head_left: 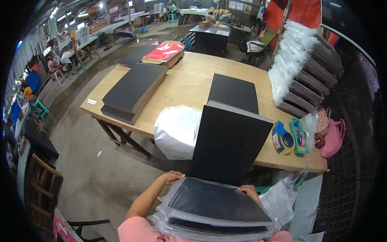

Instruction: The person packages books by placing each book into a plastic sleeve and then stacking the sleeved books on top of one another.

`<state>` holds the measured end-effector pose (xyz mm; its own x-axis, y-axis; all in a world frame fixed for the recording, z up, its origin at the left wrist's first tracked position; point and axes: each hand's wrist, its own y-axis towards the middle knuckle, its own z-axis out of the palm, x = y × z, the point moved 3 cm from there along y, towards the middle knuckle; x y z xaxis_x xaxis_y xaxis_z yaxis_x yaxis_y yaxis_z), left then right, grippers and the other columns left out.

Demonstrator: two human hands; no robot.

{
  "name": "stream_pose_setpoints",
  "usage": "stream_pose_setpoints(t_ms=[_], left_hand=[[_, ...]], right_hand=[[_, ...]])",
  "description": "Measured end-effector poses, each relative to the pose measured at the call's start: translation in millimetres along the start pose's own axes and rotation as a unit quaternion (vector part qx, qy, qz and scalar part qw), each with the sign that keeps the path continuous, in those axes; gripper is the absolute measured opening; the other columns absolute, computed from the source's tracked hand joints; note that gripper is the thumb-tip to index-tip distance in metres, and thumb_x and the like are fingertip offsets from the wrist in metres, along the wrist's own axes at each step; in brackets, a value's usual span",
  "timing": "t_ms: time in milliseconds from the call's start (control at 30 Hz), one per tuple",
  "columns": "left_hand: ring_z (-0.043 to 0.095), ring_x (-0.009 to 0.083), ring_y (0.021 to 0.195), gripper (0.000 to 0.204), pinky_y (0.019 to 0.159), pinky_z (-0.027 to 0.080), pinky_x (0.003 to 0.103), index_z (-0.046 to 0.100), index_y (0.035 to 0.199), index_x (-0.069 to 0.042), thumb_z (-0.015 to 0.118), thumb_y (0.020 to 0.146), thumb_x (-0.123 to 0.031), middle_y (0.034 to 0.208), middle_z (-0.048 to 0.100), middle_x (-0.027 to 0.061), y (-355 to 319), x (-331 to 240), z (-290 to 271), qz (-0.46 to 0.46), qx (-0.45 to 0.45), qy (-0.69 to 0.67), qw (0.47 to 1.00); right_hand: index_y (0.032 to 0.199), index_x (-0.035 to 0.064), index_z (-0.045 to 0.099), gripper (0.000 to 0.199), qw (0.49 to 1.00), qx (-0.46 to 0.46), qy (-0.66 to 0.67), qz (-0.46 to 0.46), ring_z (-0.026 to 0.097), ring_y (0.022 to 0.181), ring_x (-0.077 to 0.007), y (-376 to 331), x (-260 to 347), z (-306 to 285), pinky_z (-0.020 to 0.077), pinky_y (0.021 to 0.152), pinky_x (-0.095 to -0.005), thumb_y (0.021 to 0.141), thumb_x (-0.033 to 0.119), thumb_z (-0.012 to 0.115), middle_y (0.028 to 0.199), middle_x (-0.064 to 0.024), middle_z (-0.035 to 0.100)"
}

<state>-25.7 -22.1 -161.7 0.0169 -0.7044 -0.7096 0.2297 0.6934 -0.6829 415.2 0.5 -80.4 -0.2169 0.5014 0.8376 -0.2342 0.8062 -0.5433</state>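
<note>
Partly, the lower end of the tall black board stack (231, 145) is hidden behind the clear plastic sleeve (219, 221), so whether it sits inside the sleeve or just behind it cannot be told. Glare and wrinkles blur the dark sheets (217, 200) showing through the film, and the sleeve's lower edge lies against the person's pink clothing (139, 230).

The sleeve lies between the two hands, off the table (193, 76) and in front of its near edge. Just beyond both hands, the tall stack stands tilted at that edge, with a flat black board (234, 90) behind it. A white sheet (177, 131) drapes over the edge to its left; tape rolls (287, 140) and a green basket (300, 152) sit by the near right corner.

The left hand (173, 177) has its fingers curled, pinching the sleeve's upper left corner, its bent forearm rising from the lower left. The right hand (250, 190) lies at the upper right corner, fingers bent over the film; whether it grips or merely rests cannot be told. Its forearm is mostly covered by the sleeve.
</note>
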Motion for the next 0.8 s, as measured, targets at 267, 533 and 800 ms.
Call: stream_pose_setpoints(t_ms=[267, 533, 800], left_hand=[[0.062, 0.0264, 0.078, 0.022, 0.073, 0.048, 0.035, 0.063, 0.094, 0.0, 0.068, 0.075, -0.009, 0.082, 0.062, 0.015, -120.2, -242.4, 27.4, 0.565, -0.524, 0.262, 0.581], [0.061, 0.0318, 0.069, 0.009, 0.064, 0.048, 0.038, 0.062, 0.087, -0.003, 0.058, 0.085, -0.011, 0.072, 0.061, 0.0149, -55.8, -331.2, -38.0, 0.449, -0.418, 0.28, 0.738], [0.058, 0.0343, 0.06, 0.023, 0.055, 0.044, 0.038, 0.055, 0.077, -0.001, 0.055, 0.091, -0.019, 0.064, 0.059, 0.0147, -69.9, -341.0, -10.1, 0.51, -0.477, 0.325, 0.638]], right_hand=[[0.072, 0.0002, 0.07, 0.027, 0.996, -0.055, -0.074, 0.018, 0.059, 0.059, -0.0147, 36.2, -55.6, -32.8, 0.0446, 0.056, -0.0269, 0.066, 0.025, 0.078, 0.07, -0.008, 0.067], [0.082, 0.0019, 0.066, 0.034, 0.874, 0.129, -0.441, -0.157, 0.066, 0.068, -0.0198, -46.5, 179.9, 3.6, 0.0506, 0.064, -0.0301, 0.073, 0.034, 0.075, 0.072, -0.0106, 0.067], [0.089, 0.0057, 0.065, 0.017, 0.706, -0.007, -0.46, -0.539, 0.056, 0.096, -0.0297, 3.6, 411.5, 158.0, 0.0444, 0.083, -0.0393, 0.078, 0.019, 0.066, 0.089, -0.0125, 0.062]])
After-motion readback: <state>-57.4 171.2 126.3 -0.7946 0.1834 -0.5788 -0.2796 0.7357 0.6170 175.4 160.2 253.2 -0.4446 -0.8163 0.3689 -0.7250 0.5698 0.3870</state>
